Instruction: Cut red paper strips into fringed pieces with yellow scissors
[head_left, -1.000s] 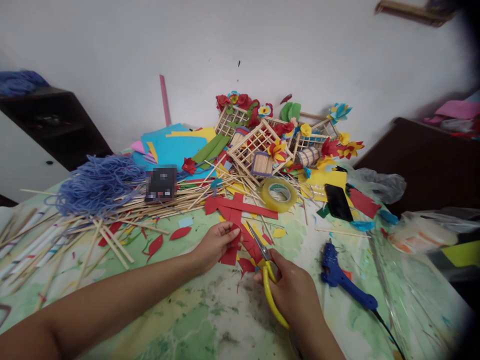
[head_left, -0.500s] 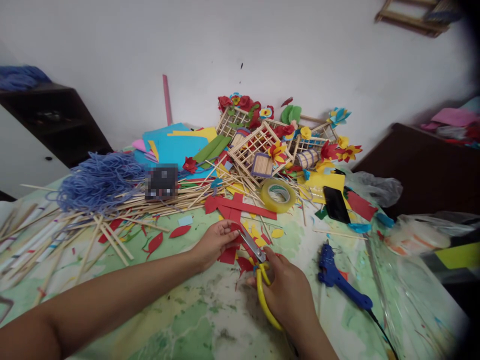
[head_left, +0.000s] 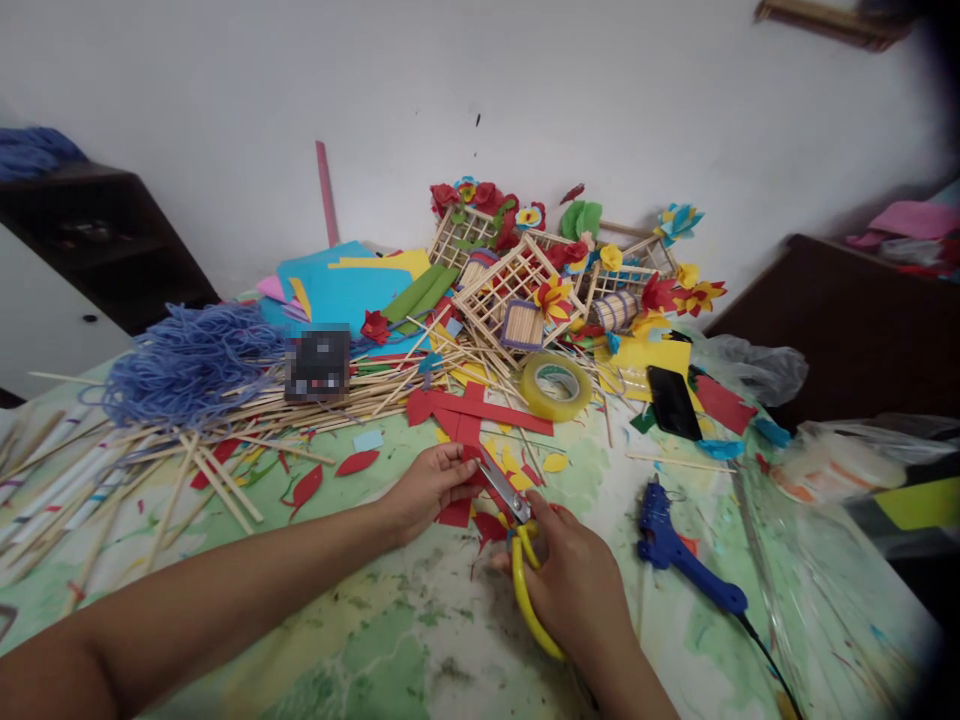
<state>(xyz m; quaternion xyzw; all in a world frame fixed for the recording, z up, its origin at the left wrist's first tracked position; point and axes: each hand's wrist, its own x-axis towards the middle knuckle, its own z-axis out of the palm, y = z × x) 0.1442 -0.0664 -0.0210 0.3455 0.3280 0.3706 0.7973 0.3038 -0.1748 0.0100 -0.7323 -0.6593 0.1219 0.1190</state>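
Observation:
My left hand (head_left: 427, 487) pinches a piece of red foam sheet (head_left: 457, 512) low over the table. My right hand (head_left: 574, 575) grips yellow-handled scissors (head_left: 517, 530), and their metal blades point up and left into the red piece, right beside my left fingers. Small red offcuts (head_left: 491, 528) lie under and around the blades. More red foam strips (head_left: 480, 410) lie just beyond my hands.
A roll of clear tape (head_left: 556, 387), a black phone (head_left: 673, 402) and a blue glue gun (head_left: 686, 562) lie to the right. Wooden sticks (head_left: 225, 430), blue yarn (head_left: 187, 360), foam sheets (head_left: 345, 285) and stick lattice boxes with paper flowers (head_left: 525, 285) crowd the back. Plastic bags (head_left: 832, 465) sit at far right.
My right hand has moved the scissors left and closer to my left hand, with the blades now at the red piece. My left hand has stayed put.

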